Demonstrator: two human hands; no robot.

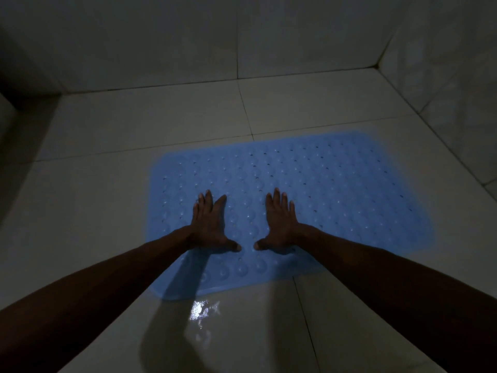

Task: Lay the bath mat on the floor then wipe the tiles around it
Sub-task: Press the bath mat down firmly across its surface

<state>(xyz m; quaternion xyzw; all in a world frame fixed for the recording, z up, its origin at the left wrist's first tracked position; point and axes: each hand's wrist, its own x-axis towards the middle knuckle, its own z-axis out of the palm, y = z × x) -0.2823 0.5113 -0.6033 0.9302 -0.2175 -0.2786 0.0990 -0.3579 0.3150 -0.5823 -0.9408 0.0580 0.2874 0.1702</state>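
On tiled floor (107, 211), blue bath mat (336, 184) flat, left hand (208, 224), right hand (281, 223) pressing it, fingers spread

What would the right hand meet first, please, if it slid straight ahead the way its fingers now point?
Nothing stands in its way: the right hand would cross more of the blue bath mat, then bare floor tiles, and probably first meet the back wall.

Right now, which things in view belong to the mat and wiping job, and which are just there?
Part of the job:
blue bath mat
floor tiles
left hand, flat on the mat
right hand, flat on the mat

Just there:
wall tiles
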